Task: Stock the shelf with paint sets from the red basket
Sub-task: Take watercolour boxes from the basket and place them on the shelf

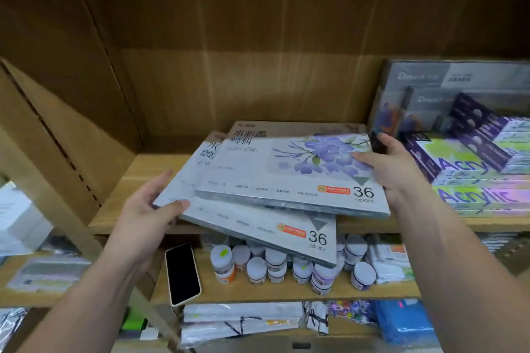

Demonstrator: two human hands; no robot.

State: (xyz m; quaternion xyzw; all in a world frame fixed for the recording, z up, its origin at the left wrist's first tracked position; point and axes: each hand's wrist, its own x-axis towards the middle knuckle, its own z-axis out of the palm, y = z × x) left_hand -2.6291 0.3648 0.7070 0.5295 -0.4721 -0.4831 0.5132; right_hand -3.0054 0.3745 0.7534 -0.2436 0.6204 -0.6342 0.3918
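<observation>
Grey, purple-flowered, 36 colours: the upper watercolour set (286, 169) lies askew on the lower watercolour set (258, 228), overhanging the wooden shelf (134, 180). The left hand (149, 209) pinches the lower's corner; the right hand (393, 166) grips the upper's edge.

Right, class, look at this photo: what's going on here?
A person is stocking a wooden shelf with two flat 36-colour watercolour sets. The left hand grips the lower set at its near left corner. The right hand holds the upper set by its right edge. The sets lie askew, and the lower one sticks out past the shelf's front. Acrylic boxes are stacked to the right; jars and a phone sit below.
</observation>
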